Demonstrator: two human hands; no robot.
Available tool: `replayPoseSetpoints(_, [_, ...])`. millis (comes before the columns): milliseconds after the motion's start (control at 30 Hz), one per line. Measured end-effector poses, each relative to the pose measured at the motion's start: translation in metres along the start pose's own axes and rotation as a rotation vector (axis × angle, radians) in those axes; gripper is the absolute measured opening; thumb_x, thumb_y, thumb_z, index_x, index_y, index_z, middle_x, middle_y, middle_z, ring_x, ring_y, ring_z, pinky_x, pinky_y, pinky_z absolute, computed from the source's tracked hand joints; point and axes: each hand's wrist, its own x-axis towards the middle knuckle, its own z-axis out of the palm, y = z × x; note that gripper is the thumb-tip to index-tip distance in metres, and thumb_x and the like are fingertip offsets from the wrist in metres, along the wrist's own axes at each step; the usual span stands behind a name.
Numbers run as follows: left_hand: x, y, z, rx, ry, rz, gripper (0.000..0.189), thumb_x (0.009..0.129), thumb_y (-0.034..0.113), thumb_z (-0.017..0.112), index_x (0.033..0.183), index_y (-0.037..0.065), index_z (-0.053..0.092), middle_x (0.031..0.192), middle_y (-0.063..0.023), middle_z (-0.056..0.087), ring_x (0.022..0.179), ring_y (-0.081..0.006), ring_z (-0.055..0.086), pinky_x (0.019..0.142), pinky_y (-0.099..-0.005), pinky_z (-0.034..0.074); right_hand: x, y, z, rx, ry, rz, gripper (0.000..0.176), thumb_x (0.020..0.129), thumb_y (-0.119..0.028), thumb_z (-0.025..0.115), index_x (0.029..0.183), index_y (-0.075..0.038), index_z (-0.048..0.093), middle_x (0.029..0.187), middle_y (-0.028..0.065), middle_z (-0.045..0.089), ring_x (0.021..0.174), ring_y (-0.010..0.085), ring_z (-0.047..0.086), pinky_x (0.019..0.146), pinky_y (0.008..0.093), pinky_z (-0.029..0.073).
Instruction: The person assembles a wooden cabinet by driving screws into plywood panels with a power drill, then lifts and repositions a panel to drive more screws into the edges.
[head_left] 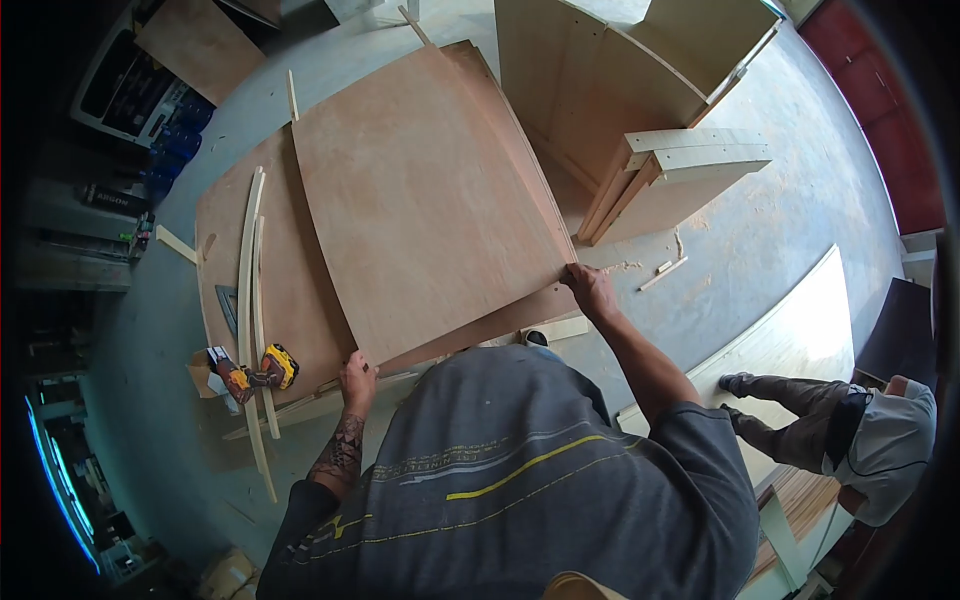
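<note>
Your left hand [359,380] and right hand [592,292] hold a thin board [420,205]. Left of your grip is a drill [262,379]; beyond, a tank [118,200] says ARGON.

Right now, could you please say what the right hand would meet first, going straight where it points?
The right hand would likely meet the light-brown rectangular plywood sheet first, at the corner it touches; exact depth is unclear.
</note>
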Motion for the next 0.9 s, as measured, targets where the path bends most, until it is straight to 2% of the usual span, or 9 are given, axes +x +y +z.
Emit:
replayPoseSetpoints(167, [0.005, -0.003, -0.001, 0.026, -0.058, -0.011, 0.053, 0.084, 0.004, 0.081, 0.132, 0.001, 0.062, 0.126, -0.0227, 0.072, 0.119, -0.0356, 0.071, 0.099, -0.043, 0.057, 0.0, -0.008, -0.006, -0.044, -0.006, 0.0, 0.018, 0.091, -0.023, 0.076, 0.097, -0.007, 0.068, 0.095, 0.0128, 0.075, 0.088, 0.0368, 0.073, 0.071, 0.0481, 0.058])
replayPoseSetpoints(233, [0.008, -0.015, 0.003, -0.07, -0.054, 0.024, 0.053, 0.084, 0.003, 0.08, 0.133, 0.0, 0.061, 0.125, -0.023, 0.073, 0.118, -0.0357, 0.071, 0.1, -0.0426, 0.057, 0.003, -0.005, -0.003, -0.049, -0.002, 0.009, 0.018, 0.091, -0.023, 0.076, 0.096, -0.007, 0.069, 0.095, 0.0124, 0.074, 0.088, 0.0364, 0.073, 0.071, 0.048, 0.058])
replayPoseSetpoints(400, [0.001, -0.001, -0.004, -0.014, -0.039, 0.038, 0.054, 0.085, 0.001, 0.078, 0.136, -0.001, 0.059, 0.125, -0.0235, 0.072, 0.12, -0.0349, 0.071, 0.101, -0.042, 0.056, 0.003, -0.004, 0.005, -0.045, -0.001, 0.053, 0.018, 0.09, -0.024, 0.076, 0.095, -0.007, 0.069, 0.098, 0.0117, 0.073, 0.088, 0.036, 0.073, 0.072, 0.048, 0.058])
replayPoseSetpoints(600, [0.004, -0.016, 0.002, -0.116, -0.046, 0.057, 0.054, 0.087, -0.001, 0.073, 0.139, -0.003, 0.056, 0.128, -0.0256, 0.07, 0.123, -0.0341, 0.069, 0.104, -0.0417, 0.054, -0.002, -0.004, 0.009, -0.001, 0.09, 0.032, 0.02, 0.087, -0.016, 0.078, 0.103, -0.006, 0.073, 0.099, 0.0155, 0.071, 0.088, 0.0372, 0.072, 0.075, 0.047, 0.058])
replayPoseSetpoints(667, [-0.001, -0.011, -0.002, -0.138, -0.055, 0.058, 0.055, 0.087, -0.001, 0.073, 0.139, -0.004, 0.056, 0.129, -0.026, 0.07, 0.123, -0.0341, 0.069, 0.105, -0.0417, 0.054, -0.004, -0.004, 0.013, 0.089, 0.183, 0.017, 0.028, 0.083, -0.011, 0.08, 0.11, -0.005, 0.075, 0.098, 0.0174, 0.071, 0.089, 0.0374, 0.072, 0.077, 0.0462, 0.058])
replayPoseSetpoints(733, [-0.001, -0.002, -0.006, -0.147, -0.052, 0.034, 0.052, 0.084, -0.002, 0.076, 0.134, -0.004, 0.06, 0.126, -0.0207, 0.073, 0.119, -0.0286, 0.07, 0.102, -0.0385, 0.055, -0.004, -0.003, 0.014, 0.107, 0.163, 0.03, 0.028, 0.083, -0.01, 0.08, 0.11, -0.004, 0.075, 0.098, 0.0178, 0.071, 0.089, 0.0375, 0.072, 0.077, 0.046, 0.058])
replayPoseSetpoints(900, [0.006, -0.003, -0.009, -0.032, -0.072, -0.018, 0.053, 0.083, -0.001, 0.078, 0.133, -0.003, 0.061, 0.126, -0.0202, 0.073, 0.118, -0.0296, 0.071, 0.101, -0.0388, 0.055, -0.005, -0.006, 0.008, 0.134, 0.11, -0.006, 0.026, 0.082, -0.009, 0.08, 0.107, -0.002, 0.075, 0.098, 0.019, 0.071, 0.088, 0.0384, 0.071, 0.078, 0.0457, 0.058])
